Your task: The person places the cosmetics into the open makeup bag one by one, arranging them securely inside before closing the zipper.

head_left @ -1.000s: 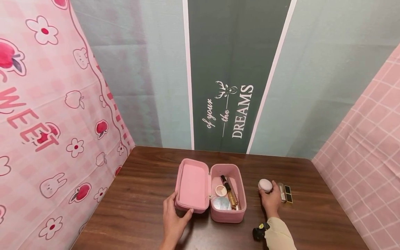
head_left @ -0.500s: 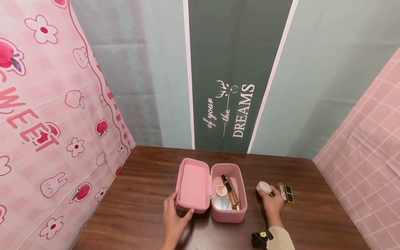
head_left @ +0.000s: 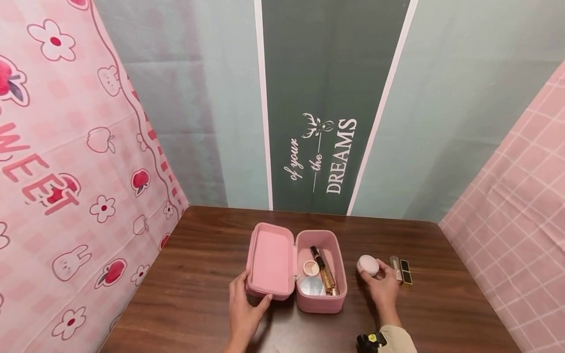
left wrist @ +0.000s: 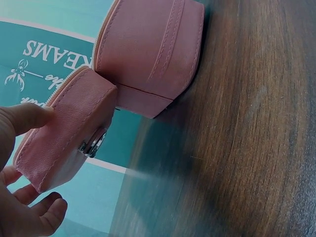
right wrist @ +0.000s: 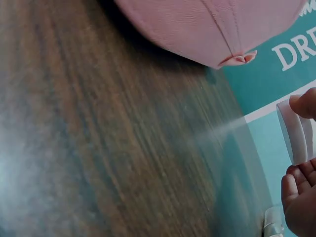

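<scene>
A pink cosmetic case (head_left: pixel 324 305) stands open on the table. My left hand (head_left: pixel 243 310) grips the near end of its lid (head_left: pixel 272 260), thumb on one side and fingers on the other, as the left wrist view confirms. Inside lie a round three-toned makeup pan (head_left: pixel 311 267), a silvery round compact (head_left: pixel 312 286) and a few slim tubes, one with a black cap (head_left: pixel 316 255). To the right of the case, my right hand (head_left: pixel 383 288) pinches a pale round cosmetic container (head_left: pixel 368 265) between thumb and fingers. In the right wrist view that white container (right wrist: pixel 292 133) is tilted on edge.
Just right of my right hand lie a slim clear-and-gold tube (head_left: pixel 396 269) and a black, gold-edged flat compact (head_left: pixel 406 272). The wooden table (head_left: pixel 190 284) ends at a fabric backdrop behind and patterned cloths on both sides.
My right hand has shifted slightly left toward the case with the round container in its grip. My left hand keeps its hold on the lid.
</scene>
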Tool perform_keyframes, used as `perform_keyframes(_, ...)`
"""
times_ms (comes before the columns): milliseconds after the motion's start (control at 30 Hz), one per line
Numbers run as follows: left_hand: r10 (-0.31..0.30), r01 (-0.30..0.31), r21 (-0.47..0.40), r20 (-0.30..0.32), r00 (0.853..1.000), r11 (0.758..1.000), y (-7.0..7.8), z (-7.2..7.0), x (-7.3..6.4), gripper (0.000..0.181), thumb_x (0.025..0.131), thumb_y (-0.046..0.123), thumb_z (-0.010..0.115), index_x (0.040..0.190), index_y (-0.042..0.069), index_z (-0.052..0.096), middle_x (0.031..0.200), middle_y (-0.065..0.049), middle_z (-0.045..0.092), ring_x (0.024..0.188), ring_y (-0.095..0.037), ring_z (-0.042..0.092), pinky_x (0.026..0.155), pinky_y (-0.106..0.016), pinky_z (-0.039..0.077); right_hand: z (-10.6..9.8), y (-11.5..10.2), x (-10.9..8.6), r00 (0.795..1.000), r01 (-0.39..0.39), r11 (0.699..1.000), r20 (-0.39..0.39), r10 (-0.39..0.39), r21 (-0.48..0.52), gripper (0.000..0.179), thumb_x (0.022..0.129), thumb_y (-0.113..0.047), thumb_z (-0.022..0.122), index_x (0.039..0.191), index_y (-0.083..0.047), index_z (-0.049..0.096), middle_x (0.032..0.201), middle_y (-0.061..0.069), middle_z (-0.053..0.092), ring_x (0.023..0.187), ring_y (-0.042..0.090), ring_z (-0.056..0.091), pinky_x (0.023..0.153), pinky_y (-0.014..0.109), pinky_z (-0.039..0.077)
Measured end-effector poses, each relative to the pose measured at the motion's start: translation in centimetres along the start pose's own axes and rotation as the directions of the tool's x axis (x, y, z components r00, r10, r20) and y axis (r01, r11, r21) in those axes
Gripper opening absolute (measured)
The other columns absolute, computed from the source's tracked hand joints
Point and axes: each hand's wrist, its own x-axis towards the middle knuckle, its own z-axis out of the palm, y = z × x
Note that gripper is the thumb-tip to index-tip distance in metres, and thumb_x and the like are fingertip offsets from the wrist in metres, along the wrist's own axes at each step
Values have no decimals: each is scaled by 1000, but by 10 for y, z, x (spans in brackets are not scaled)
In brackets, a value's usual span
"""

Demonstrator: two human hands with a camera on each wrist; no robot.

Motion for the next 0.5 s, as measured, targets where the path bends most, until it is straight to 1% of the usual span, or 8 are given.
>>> perform_keyframes(67,-3,3,3,2,1000,1000,0,0,0,82,53,8,88,125,2,51,116,-11,49,106,-26,51,88,-35,38,1,-2,-1,1000,18,1000,21,-18,-11,57,71,-7,78,120,8,53,113,27,55,96,38,58,63,3,35)
perform_keyframes(167,-4,4,7,7,1000,1000,-1,0,0,82,53,8,89,125,3,51,116,-10,49,106,-25,51,88,-35,38,2,-7,-3,998,50,998,40,-49,-45,57,70,-10,79,119,6,54,114,26,55,97,39,58,66,5,35)
perform_keyframes(233,-5,5,3,8,1000,1000,-1,0,0,82,53,8,88,125,3,51,116,-10,49,107,-25,51,88,-35,37,2,-12,-4,996,81,993,49,-77,-88,58,70,-13,80,119,5,56,114,25,56,96,38,58,68,12,39)
perform_keyframes(300,-7,7,3,8,1000,1000,-1,0,0,82,53,8,88,125,3,51,116,-10,49,107,-25,51,89,-34,37,2,-18,-5,992,115,986,56,-109,-123,58,69,-14,81,119,4,57,113,24,57,96,36,58,73,24,43)
perform_keyframes(367,-9,9,6,9,1000,1000,-2,0,0,82,53,7,89,125,3,51,116,-9,49,107,-25,51,89,-34,37,2,-24,-5,989,143,979,64,-135,-145,59,68,-15,81,119,4,57,112,24,58,97,36,58,76,37,43)
perform_keyframes(400,-10,10,7,10,1000,1000,-2,0,0,81,53,7,88,125,3,51,116,-9,49,107,-25,51,89,-34,37,2,-27,-5,987,153,977,67,-145,-147,59,68,-14,81,119,4,57,111,24,58,97,36,57,77,41,42)
perform_keyframes(500,-15,15,10,13,1000,1000,-2,-1,0,81,53,7,88,125,3,51,116,-9,49,108,-25,51,89,-34,37,1,-37,-6,984,162,977,97,-150,-141,59,68,-12,81,119,5,55,112,25,56,100,37,55,80,46,41)
